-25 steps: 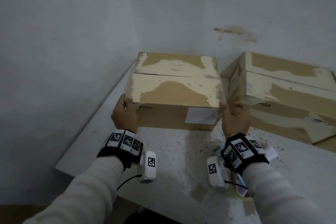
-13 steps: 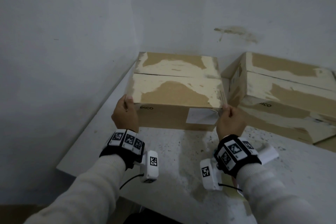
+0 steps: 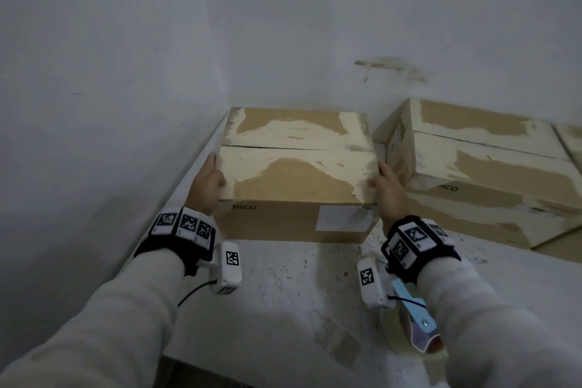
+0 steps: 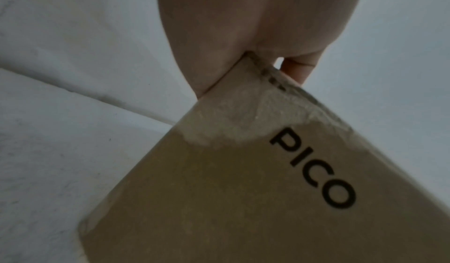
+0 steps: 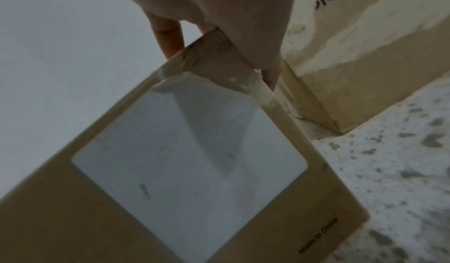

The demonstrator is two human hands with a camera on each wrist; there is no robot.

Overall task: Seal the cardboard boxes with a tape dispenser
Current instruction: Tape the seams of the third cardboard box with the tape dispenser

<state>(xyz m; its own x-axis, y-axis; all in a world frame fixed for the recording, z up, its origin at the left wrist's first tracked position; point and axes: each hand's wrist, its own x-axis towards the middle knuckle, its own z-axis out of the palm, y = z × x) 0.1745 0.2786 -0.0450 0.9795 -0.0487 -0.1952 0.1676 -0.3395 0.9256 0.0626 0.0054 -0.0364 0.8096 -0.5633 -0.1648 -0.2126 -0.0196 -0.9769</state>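
Note:
A worn cardboard box (image 3: 299,173) marked PICO stands in the table's back left corner, its two top flaps meeting at an untaped seam. My left hand (image 3: 208,179) grips its near left top corner, thumb on the flap, fingers down the side. My right hand (image 3: 387,189) grips the near right top corner the same way. The left wrist view shows the left hand (image 4: 231,26) wrapped over the box (image 4: 243,190) corner. In the right wrist view my right hand (image 5: 231,7) clasps the box (image 5: 60,219) above a white label (image 5: 190,161). A light-blue tape dispenser (image 3: 415,321) lies under my right forearm, partly hidden.
A second PICO box (image 3: 491,173) stands close to the right, a narrow gap between them; the same second box (image 5: 365,45) shows in the right wrist view. Another box (image 3: 571,142) shows at the far right edge. Walls close in behind and left. The speckled white table (image 3: 299,293) runs toward me.
Both hands have slid from the box's near front corners up onto its top side edges. The right hand, earlier curled beside the corner, now clasps the box. The box looks squarer to me.

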